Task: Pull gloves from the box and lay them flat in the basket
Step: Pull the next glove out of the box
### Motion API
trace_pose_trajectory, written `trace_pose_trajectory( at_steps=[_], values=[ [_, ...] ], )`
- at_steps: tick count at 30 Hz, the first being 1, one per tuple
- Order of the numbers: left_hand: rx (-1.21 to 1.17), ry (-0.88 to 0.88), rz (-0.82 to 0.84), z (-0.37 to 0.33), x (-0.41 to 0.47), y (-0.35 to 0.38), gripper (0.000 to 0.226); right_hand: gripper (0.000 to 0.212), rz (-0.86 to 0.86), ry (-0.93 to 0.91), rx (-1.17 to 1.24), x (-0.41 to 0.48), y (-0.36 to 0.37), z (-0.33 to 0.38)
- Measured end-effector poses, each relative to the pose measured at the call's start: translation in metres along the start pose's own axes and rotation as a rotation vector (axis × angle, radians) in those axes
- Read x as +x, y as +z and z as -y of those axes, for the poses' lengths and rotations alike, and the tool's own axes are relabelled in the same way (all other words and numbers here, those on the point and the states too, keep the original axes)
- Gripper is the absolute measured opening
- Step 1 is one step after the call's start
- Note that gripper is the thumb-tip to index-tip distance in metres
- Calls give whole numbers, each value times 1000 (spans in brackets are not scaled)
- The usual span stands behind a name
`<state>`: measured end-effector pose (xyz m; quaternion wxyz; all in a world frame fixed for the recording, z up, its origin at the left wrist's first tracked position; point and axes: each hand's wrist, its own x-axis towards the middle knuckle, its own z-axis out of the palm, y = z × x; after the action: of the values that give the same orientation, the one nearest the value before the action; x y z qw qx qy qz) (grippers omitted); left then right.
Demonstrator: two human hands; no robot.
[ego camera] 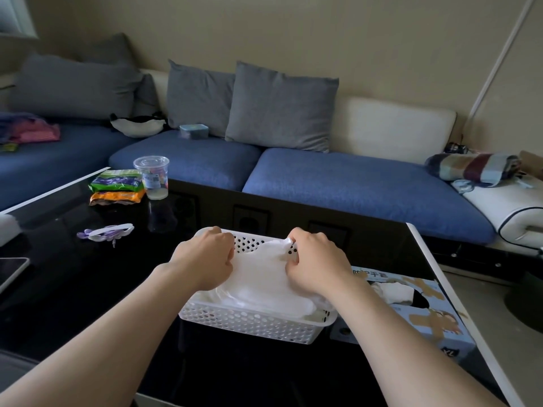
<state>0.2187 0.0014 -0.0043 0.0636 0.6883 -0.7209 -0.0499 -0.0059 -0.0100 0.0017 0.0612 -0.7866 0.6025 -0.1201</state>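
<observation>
A white perforated basket [252, 324] stands on the black glass table in front of me. A thin white glove [261, 274] is stretched over the pile of gloves inside it. My left hand [205, 259] grips the glove's left edge with curled fingers. My right hand [317, 262] pinches its right edge near the basket's far wall. To the right of the basket lies the light blue glove box [426, 315], with white gloves showing through its opening.
On the table's far left stand a clear plastic cup [152, 176] and snack packets [117, 186]. A purple-white clip [105, 232] lies nearer, and a tablet's corner [11, 271] shows at the left edge. A blue sofa with grey cushions runs behind.
</observation>
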Motion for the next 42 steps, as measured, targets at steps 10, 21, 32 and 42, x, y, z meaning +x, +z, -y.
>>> trace_pose_trajectory(
  at_steps=[10,21,32,42],
  values=[
    [88,261,-53,-24,0,-8,25,39,-97,-254,79,-4,-21,17],
    [-11,139,430,-13,-4,3,72,91,559,-134,-187,-5,-3,12],
    [92,62,558,-21,3,5,93,87,614,-99,-183,-7,-5,6],
    [174,63,591,-35,7,12,100,89,529,-107,-237,-3,3,-5]
  ],
)
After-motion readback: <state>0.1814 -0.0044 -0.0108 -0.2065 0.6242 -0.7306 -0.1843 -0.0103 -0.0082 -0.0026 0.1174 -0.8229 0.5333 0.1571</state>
